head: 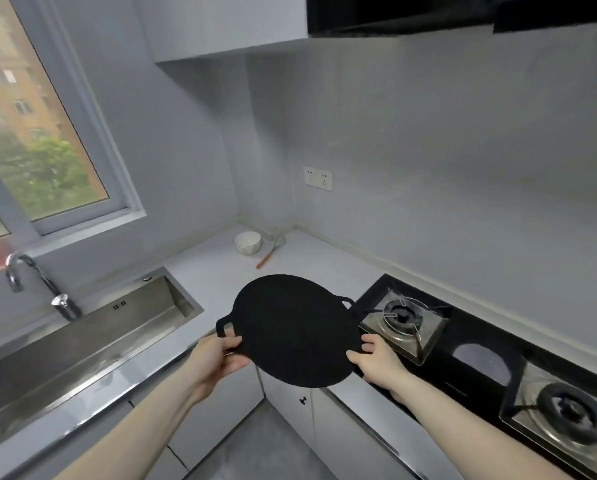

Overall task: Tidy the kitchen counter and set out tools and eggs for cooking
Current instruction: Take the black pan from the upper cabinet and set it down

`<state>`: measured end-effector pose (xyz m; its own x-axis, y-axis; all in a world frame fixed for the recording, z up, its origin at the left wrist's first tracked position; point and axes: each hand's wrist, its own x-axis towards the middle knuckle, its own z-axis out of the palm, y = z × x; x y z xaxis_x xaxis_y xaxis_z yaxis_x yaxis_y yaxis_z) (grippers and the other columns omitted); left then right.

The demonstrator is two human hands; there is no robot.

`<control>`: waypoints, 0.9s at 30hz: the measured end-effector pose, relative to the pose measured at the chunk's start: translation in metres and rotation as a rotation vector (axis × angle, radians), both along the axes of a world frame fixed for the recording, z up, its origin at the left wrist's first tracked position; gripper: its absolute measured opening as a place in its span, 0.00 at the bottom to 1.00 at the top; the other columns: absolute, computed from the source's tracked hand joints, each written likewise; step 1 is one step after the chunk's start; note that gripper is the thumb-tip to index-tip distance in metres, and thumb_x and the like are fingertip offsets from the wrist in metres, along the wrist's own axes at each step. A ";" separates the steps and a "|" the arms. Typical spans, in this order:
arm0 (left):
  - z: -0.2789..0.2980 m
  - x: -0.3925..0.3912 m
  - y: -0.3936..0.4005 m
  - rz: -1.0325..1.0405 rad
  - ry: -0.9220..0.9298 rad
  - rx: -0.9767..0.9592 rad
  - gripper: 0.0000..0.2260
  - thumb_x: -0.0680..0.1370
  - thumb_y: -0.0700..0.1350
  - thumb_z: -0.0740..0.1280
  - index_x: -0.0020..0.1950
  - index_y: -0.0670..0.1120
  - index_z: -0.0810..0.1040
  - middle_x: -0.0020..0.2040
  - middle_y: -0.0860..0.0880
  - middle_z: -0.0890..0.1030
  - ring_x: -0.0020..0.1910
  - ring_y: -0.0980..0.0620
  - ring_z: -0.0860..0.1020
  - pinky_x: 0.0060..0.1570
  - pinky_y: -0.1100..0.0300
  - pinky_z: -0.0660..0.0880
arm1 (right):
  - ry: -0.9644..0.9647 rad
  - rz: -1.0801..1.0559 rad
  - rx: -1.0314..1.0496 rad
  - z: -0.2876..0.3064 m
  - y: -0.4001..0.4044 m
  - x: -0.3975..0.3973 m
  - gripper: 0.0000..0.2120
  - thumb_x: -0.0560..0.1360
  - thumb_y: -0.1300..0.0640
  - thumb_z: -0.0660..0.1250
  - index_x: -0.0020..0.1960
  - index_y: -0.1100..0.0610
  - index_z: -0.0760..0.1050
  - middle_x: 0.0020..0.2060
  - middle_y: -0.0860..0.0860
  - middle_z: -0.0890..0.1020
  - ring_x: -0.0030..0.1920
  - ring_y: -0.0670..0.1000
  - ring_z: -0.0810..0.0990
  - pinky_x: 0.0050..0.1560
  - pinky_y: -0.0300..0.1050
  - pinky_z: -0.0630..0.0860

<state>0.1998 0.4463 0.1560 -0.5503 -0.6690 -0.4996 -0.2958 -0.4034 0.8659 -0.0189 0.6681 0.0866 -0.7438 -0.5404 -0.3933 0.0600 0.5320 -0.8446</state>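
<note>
A flat, round black griddle pan [292,332] with two small loop handles is held in the air above the near corner of the pale counter [217,268], between the steel sink [93,336] at left and the black gas hob [470,344] at right, touching neither. The left hand [217,358] pinches the pan's near-left rim just beside the left loop handle, thumb on top and fingers curled beneath; the right hand [376,362] clamps the near-right rim in the same way, thumb over the edge. The pan tilts slightly, its far edge overlapping the view of the nearer burner [402,315]. A second burner [572,415] lies further right along the hob. Far back in the counter's corner stand a white bowl [247,242] and, just beside it, a wooden-handled utensil [269,254] whose head is too blurred to identify; no eggs are in view. The pan appears to be in transit, probably toward the hob or a clear patch of counter. Both grips are on the thin rim rather than the handles, so the pan could slip or tip forward if either pinch loosens. Lowered off-centre on the burner's pan supports, it could rock or slide toward the counter edge.
</note>
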 end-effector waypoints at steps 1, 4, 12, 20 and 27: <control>-0.005 -0.003 -0.010 -0.002 -0.002 0.008 0.08 0.83 0.35 0.62 0.54 0.42 0.81 0.37 0.51 0.86 0.32 0.54 0.84 0.38 0.62 0.84 | -0.069 -0.021 -0.018 -0.009 -0.015 -0.007 0.34 0.76 0.51 0.72 0.77 0.54 0.62 0.68 0.53 0.76 0.62 0.56 0.80 0.51 0.49 0.82; -0.025 0.000 -0.042 -0.015 -0.046 0.038 0.09 0.83 0.38 0.62 0.58 0.42 0.81 0.45 0.47 0.87 0.34 0.53 0.82 0.37 0.62 0.82 | -0.241 -0.113 -0.032 -0.031 -0.054 -0.016 0.35 0.76 0.58 0.73 0.79 0.55 0.61 0.64 0.55 0.79 0.58 0.56 0.82 0.51 0.53 0.84; -0.057 0.009 -0.163 -0.109 -0.095 0.060 0.09 0.85 0.40 0.61 0.62 0.40 0.78 0.52 0.42 0.87 0.48 0.44 0.86 0.46 0.55 0.84 | -0.397 -0.217 0.010 -0.051 -0.152 -0.007 0.17 0.78 0.73 0.63 0.62 0.60 0.81 0.51 0.57 0.85 0.49 0.53 0.84 0.37 0.43 0.82; -0.087 -0.012 -0.269 -0.313 -0.228 0.022 0.10 0.84 0.44 0.63 0.60 0.39 0.79 0.42 0.49 0.85 0.35 0.53 0.84 0.36 0.61 0.79 | -0.476 -0.486 -0.126 -0.063 -0.222 0.017 0.14 0.81 0.73 0.59 0.54 0.59 0.79 0.49 0.56 0.85 0.47 0.53 0.85 0.32 0.43 0.82; -0.128 -0.078 -0.311 -0.349 -0.293 0.126 0.11 0.82 0.42 0.67 0.64 0.44 0.80 0.55 0.48 0.87 0.52 0.51 0.86 0.40 0.58 0.81 | -0.458 -0.694 -0.174 -0.081 -0.247 -0.013 0.14 0.81 0.71 0.60 0.61 0.61 0.80 0.47 0.54 0.83 0.48 0.54 0.83 0.43 0.48 0.82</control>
<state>0.1214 0.1357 0.0277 -0.5550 -0.3932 -0.7330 -0.6572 -0.3330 0.6762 -0.0316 0.4211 0.0055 -0.7169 -0.1009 -0.6898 0.6807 0.1129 -0.7239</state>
